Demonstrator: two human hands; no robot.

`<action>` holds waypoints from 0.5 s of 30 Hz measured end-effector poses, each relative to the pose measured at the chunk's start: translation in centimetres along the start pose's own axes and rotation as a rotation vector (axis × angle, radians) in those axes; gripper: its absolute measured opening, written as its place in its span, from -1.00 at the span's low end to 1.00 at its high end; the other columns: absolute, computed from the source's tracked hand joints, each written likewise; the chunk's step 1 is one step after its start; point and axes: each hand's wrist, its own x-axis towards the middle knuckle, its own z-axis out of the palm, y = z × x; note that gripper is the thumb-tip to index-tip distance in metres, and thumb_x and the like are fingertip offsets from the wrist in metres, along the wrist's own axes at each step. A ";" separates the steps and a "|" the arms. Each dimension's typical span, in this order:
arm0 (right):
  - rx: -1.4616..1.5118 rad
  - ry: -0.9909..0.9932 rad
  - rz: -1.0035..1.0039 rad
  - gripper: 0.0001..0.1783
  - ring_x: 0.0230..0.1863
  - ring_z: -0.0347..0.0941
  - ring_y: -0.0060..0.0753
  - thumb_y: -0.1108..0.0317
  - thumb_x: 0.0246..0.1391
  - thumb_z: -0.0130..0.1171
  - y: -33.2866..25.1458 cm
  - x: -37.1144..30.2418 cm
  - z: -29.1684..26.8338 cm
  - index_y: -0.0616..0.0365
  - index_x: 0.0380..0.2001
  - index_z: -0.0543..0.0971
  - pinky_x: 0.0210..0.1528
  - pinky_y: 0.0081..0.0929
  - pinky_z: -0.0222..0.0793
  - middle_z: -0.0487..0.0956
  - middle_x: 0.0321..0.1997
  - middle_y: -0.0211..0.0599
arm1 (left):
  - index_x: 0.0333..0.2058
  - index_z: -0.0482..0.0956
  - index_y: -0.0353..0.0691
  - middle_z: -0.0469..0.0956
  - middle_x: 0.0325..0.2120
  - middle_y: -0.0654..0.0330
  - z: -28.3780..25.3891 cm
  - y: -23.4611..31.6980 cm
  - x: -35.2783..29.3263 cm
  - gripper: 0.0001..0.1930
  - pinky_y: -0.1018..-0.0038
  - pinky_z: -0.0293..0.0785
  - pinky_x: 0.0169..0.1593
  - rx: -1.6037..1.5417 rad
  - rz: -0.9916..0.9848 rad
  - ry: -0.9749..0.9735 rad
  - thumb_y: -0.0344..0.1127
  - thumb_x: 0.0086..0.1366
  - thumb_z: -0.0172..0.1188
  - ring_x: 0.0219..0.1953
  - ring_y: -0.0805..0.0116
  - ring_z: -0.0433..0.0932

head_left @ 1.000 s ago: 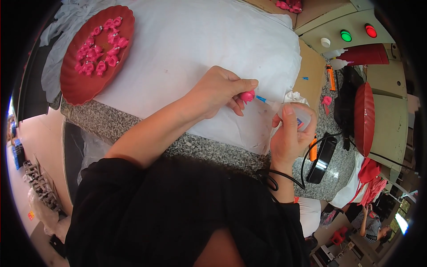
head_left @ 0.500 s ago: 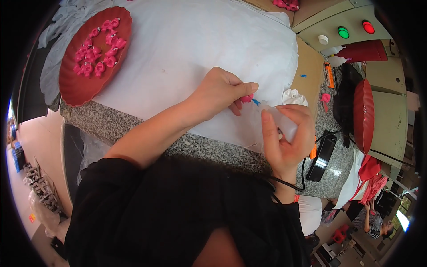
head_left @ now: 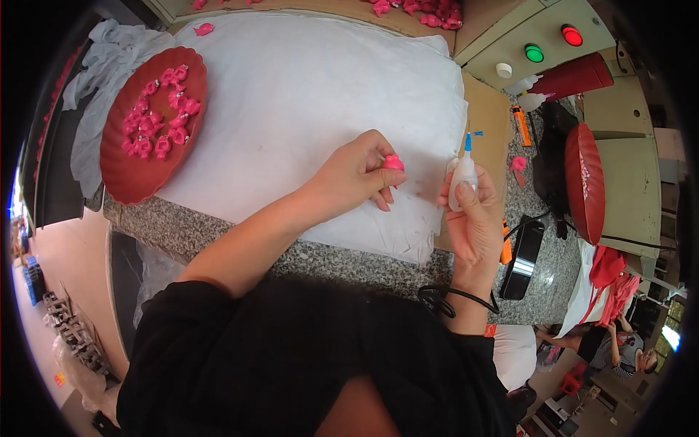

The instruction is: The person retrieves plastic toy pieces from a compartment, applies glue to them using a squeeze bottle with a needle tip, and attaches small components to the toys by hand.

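My left hand [head_left: 362, 173] pinches a small pink figurine [head_left: 393, 162] between thumb and fingers, above the white cloth [head_left: 291, 87]. To its right, my right hand [head_left: 473, 207] is closed round a small translucent squeeze bottle [head_left: 463, 175]. The bottle stands upright, its blue needle tip [head_left: 468, 142] pointing away from me and apart from the figurine. At the left, a red scalloped plate [head_left: 120, 171] carries several similar pink figurines [head_left: 149, 120].
More pink pieces [head_left: 437, 13] lie on a shelf at the back. A control panel with green [head_left: 534, 52] and red [head_left: 572, 35] lights stands back right. A black phone [head_left: 523, 258], an orange marker-like tube [head_left: 522, 126] and a second red plate [head_left: 587, 186] sit at the right. A person [head_left: 619, 349] works beyond.
My right hand has drawn the bottle back from the figurine and turned it upright, tip away from me. The left hand still holds the figurine, which shows more now. The view has shifted slightly.
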 end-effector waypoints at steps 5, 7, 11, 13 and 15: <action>-0.016 -0.063 0.117 -0.65 -0.40 0.37 -0.49 0.24 0.01 0.11 -0.2 0.1 0.7 0.22 -0.18 0.40 -0.39 -0.56 0.28 0.48 -0.39 -0.30 | -0.25 0.42 -0.39 0.45 -0.51 0.20 0.6 0.3 -0.2 -0.81 0.57 0.51 -0.44 0.016 0.053 -0.002 -0.46 0.15 0.13 -0.51 0.49 0.47; 0.035 -0.025 0.123 -0.71 -0.45 0.38 -0.48 0.25 0.02 0.07 0.1 0.1 1.0 0.22 -0.25 0.41 -0.45 -0.56 0.27 0.47 -0.43 -0.31 | -0.21 0.45 -0.39 0.45 -0.52 0.23 0.8 0.5 -0.3 -0.77 0.59 0.51 -0.45 0.025 0.073 0.003 -0.45 0.15 0.14 -0.52 0.52 0.47; 0.143 0.033 0.249 -0.82 -0.56 0.37 -0.50 0.32 0.02 0.02 0.5 0.1 1.6 0.23 -0.38 0.42 -0.57 -0.56 0.25 0.46 -0.51 -0.32 | -0.18 0.49 -0.38 0.49 -0.53 0.24 0.9 0.6 -0.7 -0.73 0.61 0.49 -0.45 0.068 0.097 0.012 -0.44 0.12 0.17 -0.54 0.56 0.46; 0.125 0.122 0.370 -0.82 -0.66 0.29 -0.58 0.30 -0.01 0.05 0.5 0.0 2.0 0.21 -0.43 0.44 -0.67 -0.57 0.19 0.43 -0.60 -0.37 | -0.18 0.51 -0.37 0.51 -0.52 0.23 0.9 0.6 -0.8 -0.73 0.61 0.49 -0.45 0.069 0.093 0.008 -0.44 0.11 0.18 -0.54 0.56 0.46; 0.018 0.072 0.388 -0.82 -0.69 0.26 -0.61 0.29 -0.02 0.07 0.6 -0.1 2.4 0.20 -0.49 0.45 -0.69 -0.60 0.17 0.41 -0.65 -0.41 | -0.19 0.52 -0.36 0.54 -0.50 0.21 0.9 0.6 -0.9 -0.73 0.62 0.49 -0.46 0.053 0.094 -0.002 -0.45 0.09 0.20 -0.55 0.56 0.46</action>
